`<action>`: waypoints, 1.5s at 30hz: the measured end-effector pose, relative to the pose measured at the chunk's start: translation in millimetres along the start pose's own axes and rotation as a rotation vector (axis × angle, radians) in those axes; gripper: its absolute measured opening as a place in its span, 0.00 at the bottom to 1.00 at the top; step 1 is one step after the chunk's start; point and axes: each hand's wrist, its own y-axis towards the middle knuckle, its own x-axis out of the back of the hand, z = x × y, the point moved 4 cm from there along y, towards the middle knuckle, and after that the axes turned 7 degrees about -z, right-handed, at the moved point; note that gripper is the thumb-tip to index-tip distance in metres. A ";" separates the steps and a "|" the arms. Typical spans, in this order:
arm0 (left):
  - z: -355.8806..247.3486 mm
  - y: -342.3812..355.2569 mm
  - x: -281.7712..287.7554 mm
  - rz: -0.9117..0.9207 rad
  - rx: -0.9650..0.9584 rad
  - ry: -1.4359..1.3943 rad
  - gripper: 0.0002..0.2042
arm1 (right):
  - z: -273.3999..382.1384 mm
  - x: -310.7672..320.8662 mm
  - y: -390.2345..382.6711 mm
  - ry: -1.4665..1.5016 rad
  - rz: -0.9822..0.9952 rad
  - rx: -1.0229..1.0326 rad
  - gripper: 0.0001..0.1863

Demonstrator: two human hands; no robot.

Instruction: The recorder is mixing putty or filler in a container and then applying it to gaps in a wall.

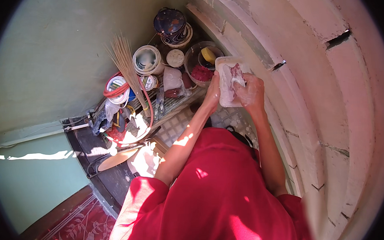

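Observation:
In front of me is a shallow white rectangular tray [224,101] with thick white wet matter and a reddish patch inside. My left hand [213,93] is closed on its left edge, the fingers partly hidden under it. My right hand [252,94] is at the tray's right side, its thumb bent over the inside against the white matter. Its fingers are curled near the reddish patch, and what they grip there is not clear. Both hands look wet. Just beyond the tray, a see-through basin [191,54] holds a pinkish-red scrubber [201,73] and a yellow sponge [208,54].
A slatted wooden bench [175,105] carries a white bucket [147,60], a stick broom [128,58], a red hose [150,106] and several bags. A dark lidded bucket [170,24] stands in the corner. Pinkish stepped masonry [304,91] rises close on the right.

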 end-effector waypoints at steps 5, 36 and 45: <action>-2.6 -1.9 -1.2 -0.004 0.015 -0.016 0.30 | 6.4 -2.6 1.5 0.052 -0.031 -0.049 0.13; -29.1 -20.2 13.5 -0.072 0.011 -0.012 0.33 | 18.6 -11.9 -4.6 0.070 -0.018 -0.075 0.13; -30.5 -17.7 16.7 -0.031 0.014 -0.047 0.31 | 1.1 -5.8 -0.2 -0.021 -0.048 -0.055 0.14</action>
